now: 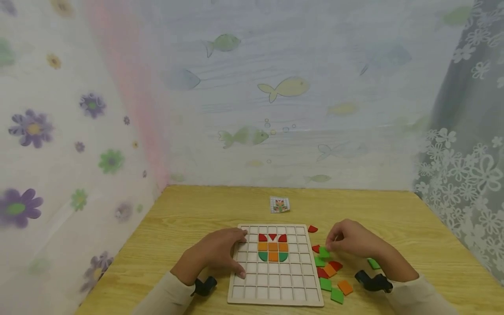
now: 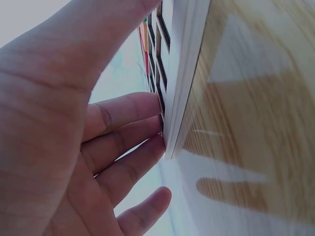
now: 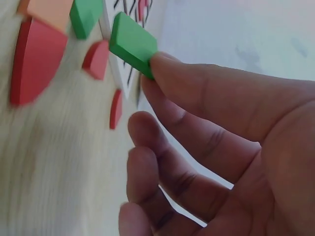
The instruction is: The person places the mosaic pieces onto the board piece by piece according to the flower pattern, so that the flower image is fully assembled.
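At the lower centre of the head view, a gridded board (image 1: 277,280) lies on a yellowish wood-grain table (image 1: 197,205); red, orange and green pieces (image 1: 273,246) form a compact figure in its upper half. The left hand (image 1: 216,250) is spread, its relaxed fingers and thumb touching the board's left side without curling round it. The right hand (image 1: 356,238) pinches a green tile (image 3: 133,43) between thumb and index finger, just beside the board's right edge in the head view. Loose red, green and orange tiles (image 1: 345,287) are scattered at the lower right, some touching or overlapping. Above the board, near the frame's centre, lies a small printed card (image 1: 279,204) with a coloured grid picture; its finer detail is too small to read. Pale fish-print sheeting (image 1: 244,105) fills the upper centre, flower-print sheeting (image 1: 59,175) the left, and grey sheeting with white blossoms (image 1: 453,100) the right.
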Available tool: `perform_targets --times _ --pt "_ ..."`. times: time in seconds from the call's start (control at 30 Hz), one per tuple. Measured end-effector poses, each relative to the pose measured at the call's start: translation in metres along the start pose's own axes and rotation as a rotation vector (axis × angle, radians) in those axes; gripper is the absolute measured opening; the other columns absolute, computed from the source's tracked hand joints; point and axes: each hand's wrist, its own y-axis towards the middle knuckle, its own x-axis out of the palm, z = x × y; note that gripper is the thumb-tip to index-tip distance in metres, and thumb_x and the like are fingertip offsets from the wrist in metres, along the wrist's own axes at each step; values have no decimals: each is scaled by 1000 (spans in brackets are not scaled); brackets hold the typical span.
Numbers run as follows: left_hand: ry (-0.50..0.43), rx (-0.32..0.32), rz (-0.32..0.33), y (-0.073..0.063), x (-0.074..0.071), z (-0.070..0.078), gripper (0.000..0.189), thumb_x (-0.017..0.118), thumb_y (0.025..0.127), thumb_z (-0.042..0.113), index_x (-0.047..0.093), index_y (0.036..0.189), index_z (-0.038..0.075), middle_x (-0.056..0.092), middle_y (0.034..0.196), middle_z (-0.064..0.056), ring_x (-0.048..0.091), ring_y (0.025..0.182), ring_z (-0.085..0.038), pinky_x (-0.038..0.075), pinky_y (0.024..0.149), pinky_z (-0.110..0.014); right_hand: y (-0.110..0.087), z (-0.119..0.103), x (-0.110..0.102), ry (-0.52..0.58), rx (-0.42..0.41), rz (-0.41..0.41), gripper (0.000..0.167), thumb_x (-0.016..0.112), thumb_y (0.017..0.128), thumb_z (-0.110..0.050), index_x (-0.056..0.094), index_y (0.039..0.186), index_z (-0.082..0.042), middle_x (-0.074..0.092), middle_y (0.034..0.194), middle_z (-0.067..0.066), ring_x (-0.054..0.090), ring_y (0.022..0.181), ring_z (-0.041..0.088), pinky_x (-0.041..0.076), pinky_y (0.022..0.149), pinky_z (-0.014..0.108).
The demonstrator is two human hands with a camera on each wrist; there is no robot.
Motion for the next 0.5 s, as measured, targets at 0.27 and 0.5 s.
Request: perform_targets --times 0.27,0.5 --pt "7 -5 -10 1 1 -1 98 81 64 79 62 140 18 50 158 1 47 147 -23 43 118 -47 7 -9 19 52 46 38 9 79 93 -25 78 92 -15 70 89 0 60 73 14 52 62 26" --pt "-5 -21 -23 2 1 -1 100 81 64 79 60 142 19 49 159 2 45 148 -23 42 119 -48 14 -21 35 78 77 28 8 79 93 -25 78 91 -17 69 83 0 56 67 14 49 56 27"
